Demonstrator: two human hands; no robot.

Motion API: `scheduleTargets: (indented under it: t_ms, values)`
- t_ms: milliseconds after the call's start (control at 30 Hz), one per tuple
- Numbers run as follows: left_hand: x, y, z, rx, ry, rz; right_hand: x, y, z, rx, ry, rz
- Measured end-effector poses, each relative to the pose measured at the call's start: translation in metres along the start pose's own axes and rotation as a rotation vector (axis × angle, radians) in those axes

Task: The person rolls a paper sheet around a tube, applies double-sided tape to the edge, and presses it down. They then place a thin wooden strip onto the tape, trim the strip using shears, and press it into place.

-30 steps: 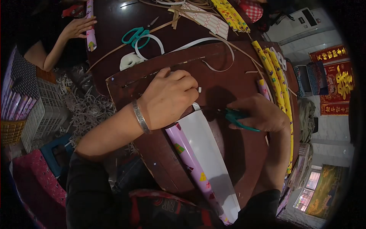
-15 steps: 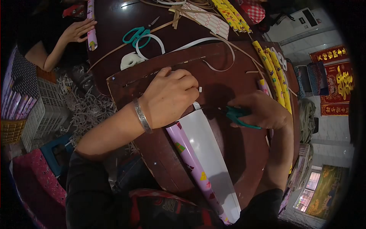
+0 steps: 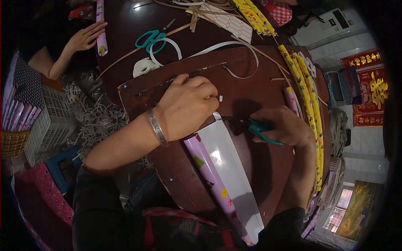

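See the pink paper on the brown board, running from close by the left hand back towards the person, curled into a tube along its left edge, with a white side, seemingly its back, spread out on the right. Judge it light, thin and springy: likely to unroll if let go, easy to crease if pinched hard and, going by the shine on the white side, perhaps a bit slippery. Take hold best along the tube, with flat fingers and a loose grip, or steady it at the upper end, close to the left hand. Note the left hand bent at the knuckles by that end, near a short white strip; cannot tell of anything held under the hidden fingertips. Find the right hand wrapped around the green handles of the scissors, with blades pointing left towards the strip, too dark to tell whether touching it
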State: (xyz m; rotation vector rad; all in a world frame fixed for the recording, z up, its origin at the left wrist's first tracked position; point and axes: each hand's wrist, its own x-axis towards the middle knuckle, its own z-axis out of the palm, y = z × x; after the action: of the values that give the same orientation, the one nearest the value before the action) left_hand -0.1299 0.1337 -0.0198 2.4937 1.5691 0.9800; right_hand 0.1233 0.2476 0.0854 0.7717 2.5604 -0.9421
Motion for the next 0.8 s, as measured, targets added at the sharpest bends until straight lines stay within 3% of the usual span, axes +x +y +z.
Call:
scheduleTargets:
  t_ms: [300,467,600,667,800]
  values:
    - [0.000,-0.002,0.000,-0.015,0.013,-0.012,-0.013,0.010,0.022,-0.126,0.136,0.084]
    - [0.002,0.000,-0.003,-0.056,-0.025,-0.049,-0.016,-0.007,0.019,-0.203,0.254,0.449]
    - [0.003,0.002,-0.005,-0.085,-0.040,-0.111,-0.027,0.018,0.028,-0.164,0.289,0.412]
    - [0.004,0.002,-0.007,-0.096,-0.053,-0.110,-0.032,0.025,0.029,-0.377,0.296,0.130]
    - [0.003,0.000,-0.010,-0.150,-0.055,-0.090,-0.033,0.009,0.026,-0.460,0.228,0.315]
